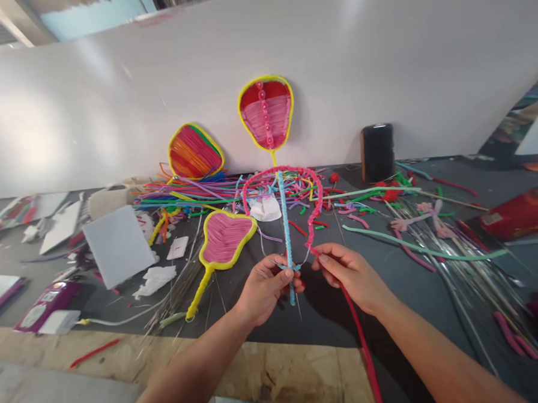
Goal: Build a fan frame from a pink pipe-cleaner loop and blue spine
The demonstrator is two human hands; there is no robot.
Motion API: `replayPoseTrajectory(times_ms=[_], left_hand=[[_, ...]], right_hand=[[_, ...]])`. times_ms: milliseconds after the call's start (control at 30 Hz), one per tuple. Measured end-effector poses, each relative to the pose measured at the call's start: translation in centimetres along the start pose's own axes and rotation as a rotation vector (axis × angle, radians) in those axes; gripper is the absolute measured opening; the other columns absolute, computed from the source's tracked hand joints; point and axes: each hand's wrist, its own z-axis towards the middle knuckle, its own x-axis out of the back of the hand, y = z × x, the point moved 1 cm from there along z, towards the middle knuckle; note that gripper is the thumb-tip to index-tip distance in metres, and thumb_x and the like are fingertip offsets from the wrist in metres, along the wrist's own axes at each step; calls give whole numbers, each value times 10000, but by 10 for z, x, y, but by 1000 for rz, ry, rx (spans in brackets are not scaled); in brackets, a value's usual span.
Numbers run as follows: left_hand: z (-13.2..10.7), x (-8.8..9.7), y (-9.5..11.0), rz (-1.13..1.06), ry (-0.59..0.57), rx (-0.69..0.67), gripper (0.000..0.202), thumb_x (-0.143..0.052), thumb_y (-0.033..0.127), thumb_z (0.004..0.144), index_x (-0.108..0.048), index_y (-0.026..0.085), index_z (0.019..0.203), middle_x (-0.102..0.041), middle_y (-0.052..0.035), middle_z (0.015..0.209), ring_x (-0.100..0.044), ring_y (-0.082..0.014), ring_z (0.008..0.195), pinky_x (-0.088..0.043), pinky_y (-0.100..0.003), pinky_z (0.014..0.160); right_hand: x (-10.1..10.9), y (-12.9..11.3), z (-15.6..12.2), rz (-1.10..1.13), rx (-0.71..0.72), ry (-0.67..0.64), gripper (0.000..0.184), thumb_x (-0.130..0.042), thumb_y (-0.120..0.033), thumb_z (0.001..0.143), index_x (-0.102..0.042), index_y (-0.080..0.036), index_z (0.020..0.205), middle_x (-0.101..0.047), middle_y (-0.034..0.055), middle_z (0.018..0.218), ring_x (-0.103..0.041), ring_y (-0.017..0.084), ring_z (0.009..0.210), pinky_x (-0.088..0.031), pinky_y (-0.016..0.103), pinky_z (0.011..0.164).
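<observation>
My left hand grips the lower part of a light-blue wrapped stem, close to where blue strands cross it. From this stem rises a rounded wire frame, its arch wound in pink pipe cleaner; on the lower right a short piece of bare wire shows. At that end my right hand pinches a red-pink pipe cleaner, whose long tail hangs down past the table's front. Left of my hands lies a finished-looking fan with a pink face, yellow rim and yellow handle.
Against the white board lean a pink-and-red fan and a multicoloured fan. Behind my hands lies a heap of pipe cleaners. A black phone stands at right, near bundled metal wires. White card lies left.
</observation>
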Motion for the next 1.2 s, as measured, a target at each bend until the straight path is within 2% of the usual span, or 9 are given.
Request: replayPoseTrajectory(times_ms=[100, 467, 667, 767, 867, 933, 1067, 1100, 1200], left_hand=[[0, 1, -3, 10, -16, 14, 306, -826, 269, 618, -581, 137, 744, -677, -11, 684, -632, -112, 574, -552, -285, 632], [0, 3, -11, 115, -75, 8, 298, -852, 195, 551, -638, 126, 745, -705, -24, 719, -663, -122, 629, -516, -235, 652], [2, 8, -3, 144, -164, -38, 417, -830, 118, 558, -651, 174, 930, -682, -15, 840, -651, -129, 727, -510, -248, 694], [3, 11, 3, 161, -179, -104, 580, -786, 65, 586, -604, 233, 1110, -641, -24, 974, -636, -144, 823, -510, -275, 752], [5, 14, 10, 169, -111, -173, 608, -712, 38, 617, -571, 250, 1169, -611, -44, 1055, -608, -180, 943, -504, -296, 790], [8, 17, 16, 199, -28, -234, 524, -647, 26, 608, -608, 221, 1092, -620, -47, 1039, -599, -184, 949, -501, -293, 787], [16, 31, 32, 608, 203, -329, 212, -472, 57, 525, -629, 153, 631, -647, -18, 689, -599, -146, 681, -488, -262, 666], [17, 36, 38, 776, 285, -367, 210, -431, 72, 510, -614, 158, 564, -630, -4, 609, -580, -135, 613, -469, -248, 623], [18, 52, 52, 926, 432, -441, 204, -400, 80, 490, -578, 175, 455, -553, 29, 460, -501, -118, 503, -381, -224, 533]], right_hand=[[-1, -1, 0, 77, 2, 3, 314, -704, -435, 751, -651, -186, 934, -626, 24, 783, -394, 58, 486, -252, 216, 432], [-3, 4, -2, 89, 11, 36, 276, -714, -444, 746, -632, -180, 744, -362, -66, 551, -240, 56, 463, -145, 234, 431], [-2, 2, -1, 93, 43, 1, 253, -665, -427, 802, -635, -181, 753, -381, -65, 497, -267, 61, 451, -152, 232, 434], [-1, 0, 0, 130, 49, -5, 237, -672, -406, 800, -622, -181, 741, -523, -30, 592, -295, 48, 450, -153, 224, 428], [-1, -3, 0, 177, 22, 4, 251, -709, -393, 763, -596, -177, 706, -610, 1, 697, -328, 41, 458, -159, 215, 423], [0, -5, 0, 206, -12, -16, 261, -726, -383, 745, -587, -170, 688, -607, 0, 674, -336, 37, 457, -161, 209, 422], [2, -6, 0, 228, -126, -111, 278, -739, -374, 724, -568, -161, 670, -590, -6, 611, -320, 27, 427, -141, 202, 413], [3, -6, 1, 222, -164, -134, 292, -746, -374, 713, -556, -158, 658, -586, -8, 595, -311, 23, 418, -133, 199, 410], [7, -4, 3, 168, -260, -194, 332, -765, -385, 682, -534, -149, 642, -590, -8, 589, -297, 11, 405, -115, 185, 402]])
